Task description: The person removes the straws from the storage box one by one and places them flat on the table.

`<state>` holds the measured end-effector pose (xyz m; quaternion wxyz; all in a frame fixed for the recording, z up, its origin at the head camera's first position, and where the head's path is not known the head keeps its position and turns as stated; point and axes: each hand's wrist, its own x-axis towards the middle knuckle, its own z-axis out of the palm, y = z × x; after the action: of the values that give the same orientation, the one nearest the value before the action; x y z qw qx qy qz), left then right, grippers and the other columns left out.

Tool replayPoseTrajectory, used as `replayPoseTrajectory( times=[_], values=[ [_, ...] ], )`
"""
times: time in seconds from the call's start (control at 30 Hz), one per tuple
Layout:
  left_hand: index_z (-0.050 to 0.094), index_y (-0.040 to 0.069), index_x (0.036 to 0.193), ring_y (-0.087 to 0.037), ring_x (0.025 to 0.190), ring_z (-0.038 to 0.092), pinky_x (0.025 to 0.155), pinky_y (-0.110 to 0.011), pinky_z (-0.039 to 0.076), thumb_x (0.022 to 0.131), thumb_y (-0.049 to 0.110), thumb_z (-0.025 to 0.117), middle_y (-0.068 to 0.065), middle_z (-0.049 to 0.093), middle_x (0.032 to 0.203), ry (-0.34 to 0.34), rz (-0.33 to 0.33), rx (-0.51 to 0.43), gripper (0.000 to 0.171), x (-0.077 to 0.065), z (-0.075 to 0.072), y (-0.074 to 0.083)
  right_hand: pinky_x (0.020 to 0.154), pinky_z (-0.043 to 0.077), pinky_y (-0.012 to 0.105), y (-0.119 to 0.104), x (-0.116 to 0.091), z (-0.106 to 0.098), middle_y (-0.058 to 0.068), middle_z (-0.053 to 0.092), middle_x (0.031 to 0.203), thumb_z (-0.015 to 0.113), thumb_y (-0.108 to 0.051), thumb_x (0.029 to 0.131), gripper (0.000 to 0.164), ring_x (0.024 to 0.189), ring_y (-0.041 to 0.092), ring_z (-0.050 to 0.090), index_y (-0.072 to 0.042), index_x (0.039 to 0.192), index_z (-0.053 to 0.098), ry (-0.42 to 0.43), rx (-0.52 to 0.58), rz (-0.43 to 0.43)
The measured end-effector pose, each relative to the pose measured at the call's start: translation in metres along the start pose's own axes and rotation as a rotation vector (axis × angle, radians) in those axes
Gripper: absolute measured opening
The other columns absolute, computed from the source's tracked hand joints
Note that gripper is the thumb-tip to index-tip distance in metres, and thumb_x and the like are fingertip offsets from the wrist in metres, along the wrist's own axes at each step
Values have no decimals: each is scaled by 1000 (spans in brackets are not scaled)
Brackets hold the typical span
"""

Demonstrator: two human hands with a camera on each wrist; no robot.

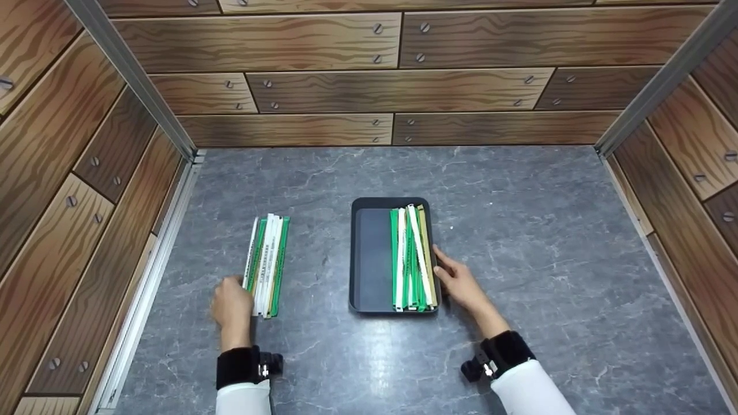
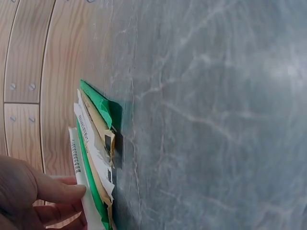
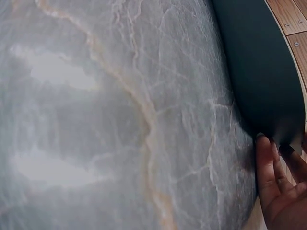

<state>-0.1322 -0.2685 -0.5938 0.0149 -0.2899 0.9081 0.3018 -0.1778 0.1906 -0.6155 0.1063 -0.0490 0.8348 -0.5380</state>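
Two sets of long, slim paper packets are present. The first set, a close row of white, green and tan packets [image 1: 270, 265], lies on the grey marble-patterned tabletop [image 1: 323, 173], to the left of a dark, shallow, rectangular tray [image 1: 372, 259]. The second set, a bunch of green, white and tan packets [image 1: 402, 253], lies lengthwise inside the tray along its right side; some packets cross at a slight angle. The left half of the tray floor is visible.

Left hand [image 1: 230, 302]: narrow, thumb and fingers pinching the near end of the outermost white printed packet [image 1: 251, 251] on the left edge of the row. The packet touches or closely adjoins its neighbours; which of these cannot be determined.

Right hand [image 1: 461, 285]: fingers extended, fingertips touching the outer right side of the tray. A black wrist strap [image 1: 236, 369] encircles the left wrist.
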Motion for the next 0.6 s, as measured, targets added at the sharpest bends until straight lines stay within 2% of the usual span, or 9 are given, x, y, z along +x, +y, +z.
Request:
replayPoseTrajectory(
  times=[0.37, 0.6],
  values=[
    [69, 3, 120, -44, 88, 64, 68, -56, 49, 88, -3, 50, -27, 67, 103, -14, 44, 14, 37, 1, -1, 1, 115, 21, 48, 3, 0, 1, 22, 32, 152, 53, -8, 101, 54, 140, 39, 28, -7, 151, 35, -4, 8, -19],
    [69, -2, 111, -45, 85, 63, 68, -56, 48, 92, 2, 50, -27, 66, 97, 13, 76, 17, 28, 0, 1, 6, 114, 23, 49, -6, -2, -1, 22, 32, 151, 54, -8, 100, 54, 139, 40, 31, -7, 151, 35, -7, 16, -19]
  ],
)
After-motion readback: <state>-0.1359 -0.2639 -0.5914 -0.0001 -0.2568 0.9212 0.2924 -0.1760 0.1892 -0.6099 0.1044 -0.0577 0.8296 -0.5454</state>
